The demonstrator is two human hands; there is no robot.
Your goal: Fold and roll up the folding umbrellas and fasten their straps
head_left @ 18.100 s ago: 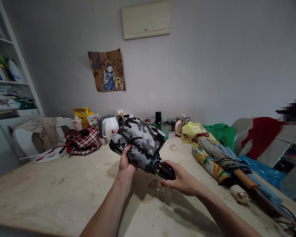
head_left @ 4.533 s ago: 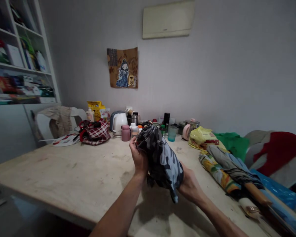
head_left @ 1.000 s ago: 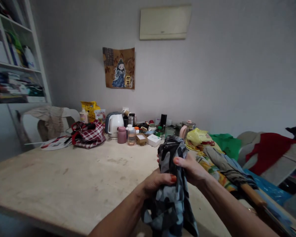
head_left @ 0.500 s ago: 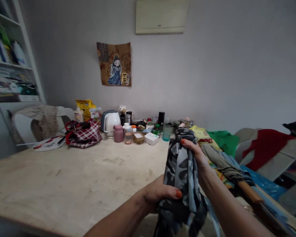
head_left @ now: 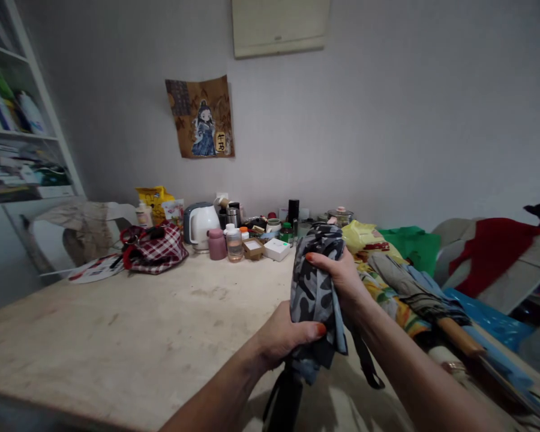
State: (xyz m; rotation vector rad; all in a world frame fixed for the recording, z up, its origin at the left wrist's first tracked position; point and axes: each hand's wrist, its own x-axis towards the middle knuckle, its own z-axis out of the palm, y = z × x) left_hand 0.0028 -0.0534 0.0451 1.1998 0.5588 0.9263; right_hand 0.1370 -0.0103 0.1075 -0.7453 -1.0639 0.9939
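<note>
A folding umbrella (head_left: 312, 294) in grey and black camouflage cloth is held up over the near right part of the table. Its black handle (head_left: 284, 401) points down toward me, and a black strap (head_left: 366, 360) dangles on the right. My left hand (head_left: 288, 336) is closed round the lower part of the cloth, thumb on top. Higher up, my right hand (head_left: 339, 273) grips the cloth from the right side, its thumb across the front. The fingers of both hands are mostly hidden behind the umbrella.
The pale table (head_left: 162, 324) carries a plaid bag (head_left: 157, 252), a kettle (head_left: 204, 225), a pink jar (head_left: 216, 245), a clear bottle (head_left: 234, 245) and small boxes along the back. On the right lie another umbrella with a wooden handle (head_left: 461, 338), a yellow bag (head_left: 362, 237) and a green bag (head_left: 411, 243).
The umbrella has turned and shifted slightly left, so its black handle and hanging strap now show. Both hands still grip it, and the view has tilted a little.
</note>
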